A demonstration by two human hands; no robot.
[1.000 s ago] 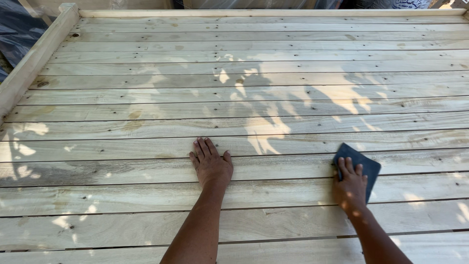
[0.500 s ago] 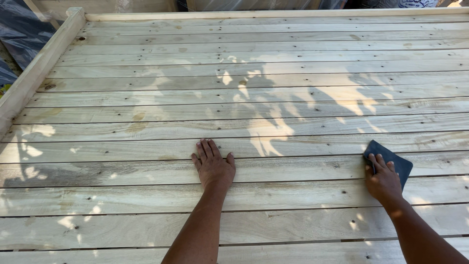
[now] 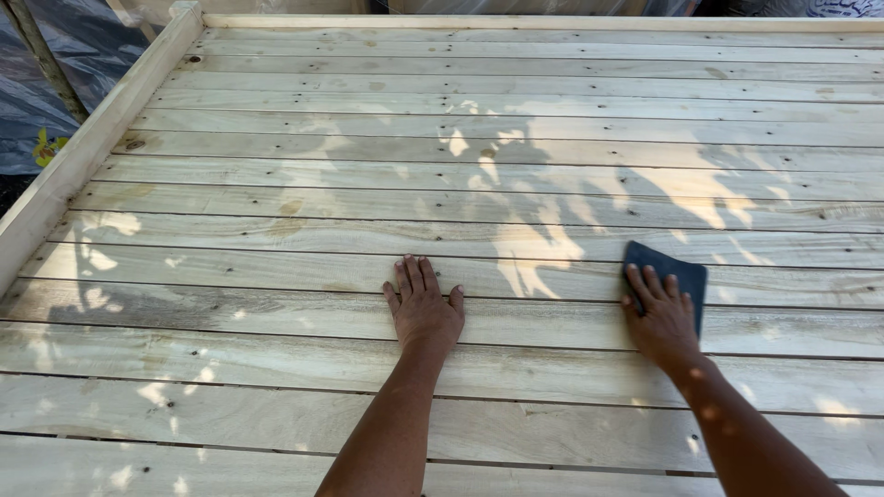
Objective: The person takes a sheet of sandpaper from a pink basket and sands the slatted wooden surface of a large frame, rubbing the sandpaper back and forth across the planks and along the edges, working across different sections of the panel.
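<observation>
A person leans over a pale wooden plank surface (image 3: 276,304), the left hand (image 3: 424,308) flat and spread on a board, holding nothing. The right hand (image 3: 661,317) presses its fingers flat on a dark blue sanding sheet (image 3: 680,276), pinning rather than gripping it, just right of centre. With so loose a hold, the sheet could slip or catch in a gap between boards.

A dark blue sheet of sandpaper (image 3: 677,281), roughly square and turned cornerwise, is lying flat on the pale wooden planks (image 3: 387,166), its near half lying hidden under the right hand (image 3: 661,317), well apart from the left hand (image 3: 424,308).
</observation>
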